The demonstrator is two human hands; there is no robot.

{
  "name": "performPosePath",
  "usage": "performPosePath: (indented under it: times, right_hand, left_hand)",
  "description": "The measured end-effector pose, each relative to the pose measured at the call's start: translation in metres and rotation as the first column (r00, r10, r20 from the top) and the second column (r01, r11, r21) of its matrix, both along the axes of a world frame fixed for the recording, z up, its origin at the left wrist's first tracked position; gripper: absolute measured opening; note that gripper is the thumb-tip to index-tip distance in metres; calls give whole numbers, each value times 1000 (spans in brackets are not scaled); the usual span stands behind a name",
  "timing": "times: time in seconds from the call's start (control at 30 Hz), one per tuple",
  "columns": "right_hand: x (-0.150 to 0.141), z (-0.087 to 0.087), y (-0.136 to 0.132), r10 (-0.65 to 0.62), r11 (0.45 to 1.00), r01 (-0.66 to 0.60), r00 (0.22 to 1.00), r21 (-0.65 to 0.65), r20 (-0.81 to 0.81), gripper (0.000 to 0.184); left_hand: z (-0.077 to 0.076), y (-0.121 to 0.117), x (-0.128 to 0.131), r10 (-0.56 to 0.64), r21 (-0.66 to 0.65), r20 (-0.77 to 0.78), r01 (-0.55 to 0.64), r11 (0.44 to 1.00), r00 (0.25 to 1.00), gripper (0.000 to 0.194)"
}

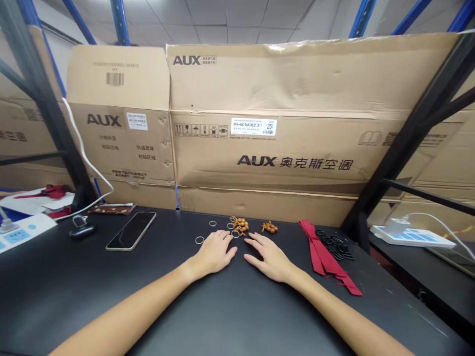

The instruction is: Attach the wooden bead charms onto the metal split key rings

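My left hand (215,252) lies flat and open on the black table (111,296), fingers stretched toward a few small metal rings (199,240). Beside it my right hand (269,254) also rests palm down, open, holding nothing. Just beyond the fingertips sit two small clusters of brown wooden beads (241,225), the second cluster (269,227) a little to the right. A bundle of red ribbons (322,249) lies to the right of my right hand, with a pile of black rings (336,244) next to it.
A smartphone (131,230) lies face up at the left, near a black clip-like object (81,228) and a brown packet (111,208). Large AUX cardboard boxes (282,148) wall off the back. Power strips sit at far left (18,232) and far right (408,236).
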State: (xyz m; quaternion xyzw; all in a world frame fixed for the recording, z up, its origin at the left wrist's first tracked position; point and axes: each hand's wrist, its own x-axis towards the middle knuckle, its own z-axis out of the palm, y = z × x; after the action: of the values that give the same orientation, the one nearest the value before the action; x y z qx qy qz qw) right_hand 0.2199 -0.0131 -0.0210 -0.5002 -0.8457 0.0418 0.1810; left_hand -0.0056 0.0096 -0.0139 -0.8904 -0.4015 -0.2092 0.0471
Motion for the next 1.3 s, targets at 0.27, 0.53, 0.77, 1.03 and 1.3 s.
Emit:
performPosePath:
  times: [0.27,0.53,0.77,1.03,1.3]
  right_hand:
    - [2,-3,1,10,1000,-10,1000,21,-12,57]
    - [-1,-2,0,2,999,-3,1000,47,20,54]
    - [13,-6,14,-307,916,282,950,284,47,39]
    - [24,-9,21,-399,847,343,915,405,61,32]
    - [13,-3,12,-263,906,250,965,341,-11,17]
  left_hand:
    - [0,1,0,-5,-1,8,5,1000,1000,34]
    - [0,1,0,-5,1,24,4,1000,1000,34]
    - [2,-6,4,84,32,-80,-82,996,993,36]
    - [1,-16,10,238,30,-165,-237,971,957,39]
    - [5,-19,12,152,114,-172,-133,985,973,32]
